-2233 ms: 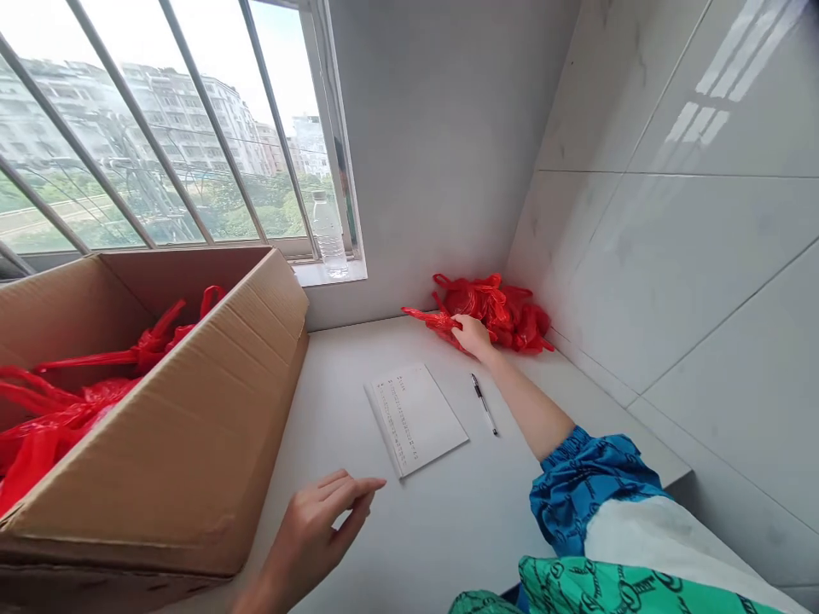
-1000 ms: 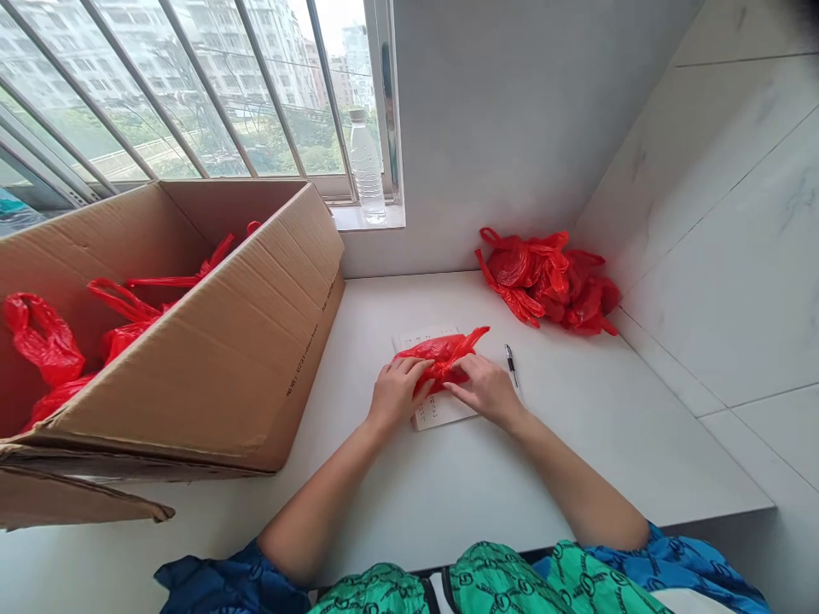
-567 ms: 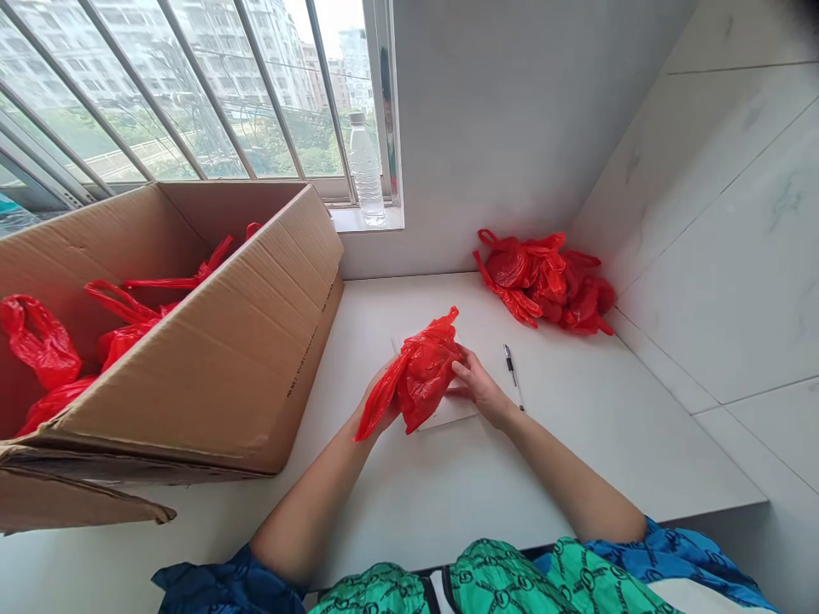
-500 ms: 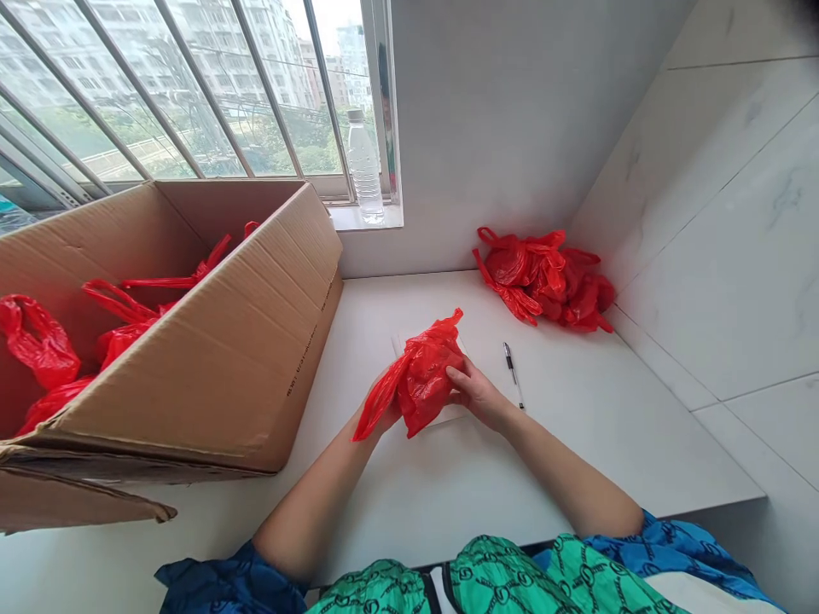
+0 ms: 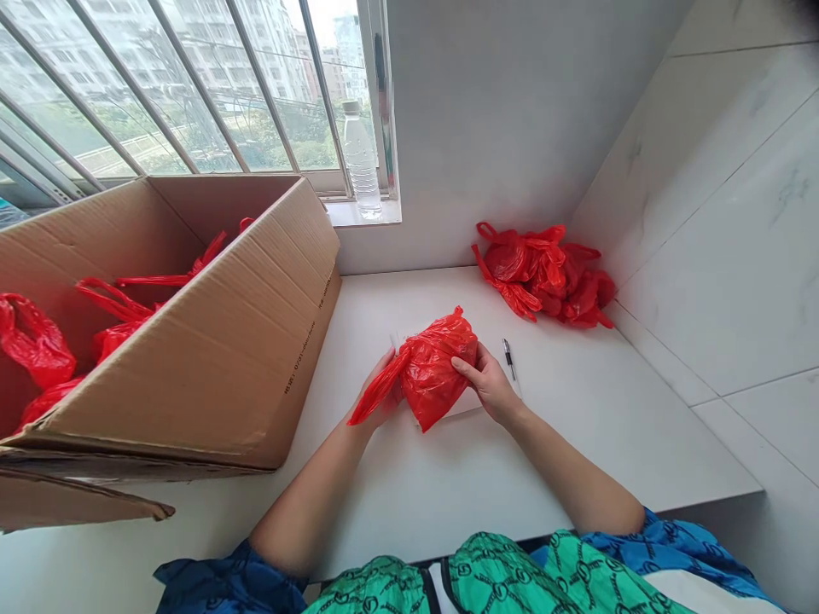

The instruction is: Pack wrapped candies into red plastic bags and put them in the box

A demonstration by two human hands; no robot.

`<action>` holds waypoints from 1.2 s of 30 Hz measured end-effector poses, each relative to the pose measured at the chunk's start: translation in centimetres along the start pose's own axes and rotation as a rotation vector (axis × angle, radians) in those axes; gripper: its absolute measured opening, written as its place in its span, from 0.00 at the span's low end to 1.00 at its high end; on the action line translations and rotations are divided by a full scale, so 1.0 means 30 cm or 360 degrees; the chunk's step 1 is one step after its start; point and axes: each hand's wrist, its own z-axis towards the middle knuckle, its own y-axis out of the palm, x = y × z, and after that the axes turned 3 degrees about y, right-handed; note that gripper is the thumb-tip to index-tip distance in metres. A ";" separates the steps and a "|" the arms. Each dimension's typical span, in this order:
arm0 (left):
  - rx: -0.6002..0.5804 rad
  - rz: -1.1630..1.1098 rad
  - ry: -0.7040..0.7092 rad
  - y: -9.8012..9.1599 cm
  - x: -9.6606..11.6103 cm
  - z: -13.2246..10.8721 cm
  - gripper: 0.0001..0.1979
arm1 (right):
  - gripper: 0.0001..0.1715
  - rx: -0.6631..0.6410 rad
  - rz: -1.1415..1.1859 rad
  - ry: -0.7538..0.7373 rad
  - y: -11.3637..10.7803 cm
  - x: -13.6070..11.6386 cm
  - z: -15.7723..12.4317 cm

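Note:
Between my hands, just above the table, is a red plastic bag (image 5: pixel 438 367), bunched and creased, with its twisted handle end pointing down to the left. My right hand (image 5: pixel 490 384) grips the bag's right side, thumb on top and fingers underneath. On the other side my left hand (image 5: pixel 384 388) is closed around the bag, partly covered by the twisted end. What the bag contains, if anything, is hidden. Beneath it lies a pale, flat sheet or pad (image 5: pixel 464 402), mostly covered. A pen (image 5: pixel 509 360) with a black cap rests just right of my right hand.
On the left stands a large open cardboard box (image 5: pixel 256 341) with several red plastic bags (image 5: pixel 38 350) inside. A pile of red plastic bags (image 5: pixel 543 273) lies at the back right of the white table (image 5: pixel 607 409). A clear bottle (image 5: pixel 362 166) stands on the windowsill.
The red bag has turned and spread wider between my hands, its right part showing more fully. My right hand has shifted slightly right.

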 end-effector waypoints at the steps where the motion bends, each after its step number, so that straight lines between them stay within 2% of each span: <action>1: 0.0010 -0.0005 -0.0049 -0.002 0.006 -0.003 0.25 | 0.26 0.0010 -0.0024 -0.0030 -0.001 0.000 0.001; 4: 0.0010 0.0133 -0.0067 0.005 0.017 -0.019 0.29 | 0.25 0.0024 -0.0111 -0.0086 -0.003 -0.001 -0.001; 7: -0.0129 0.0510 0.0056 0.029 0.015 -0.038 0.30 | 0.25 -0.0006 -0.0164 -0.0095 0.000 -0.002 -0.005; 9: -0.0154 0.0779 0.0199 0.046 0.016 -0.047 0.29 | 0.28 -0.0055 -0.0197 -0.0105 0.000 -0.004 -0.004; 14: 0.0141 0.1345 0.0814 0.072 0.059 -0.064 0.19 | 0.35 -0.0072 -0.0476 -0.0148 -0.048 -0.012 0.017; 15: 0.0167 0.1477 0.0902 0.072 0.068 -0.067 0.20 | 0.37 -0.0023 -0.0574 -0.0142 -0.065 -0.013 0.023; 17: 0.0132 0.1696 0.0940 0.064 0.077 -0.069 0.23 | 0.40 0.0119 -0.0791 -0.0122 -0.098 -0.013 0.032; 18: 0.0102 0.1775 0.0905 0.056 0.075 -0.068 0.25 | 0.39 0.0189 -0.0896 -0.0118 -0.111 -0.012 0.035; 20: 0.0122 0.1922 0.0843 0.035 0.063 -0.059 0.26 | 0.32 0.0278 -0.1082 -0.0154 -0.124 -0.013 0.035; 23: 0.0279 0.2178 0.0880 0.009 0.042 -0.045 0.24 | 0.17 0.0289 -0.1256 -0.0358 -0.106 -0.020 0.025; 24: 0.0268 0.2249 0.0894 0.006 0.038 -0.043 0.22 | 0.14 0.0271 -0.1299 -0.0457 -0.093 -0.022 0.020; 27: -0.0030 0.2279 0.0881 0.017 0.038 -0.050 0.20 | 0.13 0.0195 -0.1428 -0.0724 -0.053 -0.022 0.009; 29: -0.0188 0.2102 0.0800 0.031 0.042 -0.058 0.19 | 0.15 0.0153 -0.1533 -0.0779 -0.037 -0.012 0.009; 32: -0.0135 0.1780 0.0620 0.036 0.045 -0.057 0.20 | 0.17 0.0075 -0.1637 -0.0731 -0.034 0.008 0.018; 36: 0.0024 0.1597 0.0545 0.002 0.043 -0.034 0.18 | 0.11 0.0085 -0.1536 -0.0678 -0.049 0.005 0.027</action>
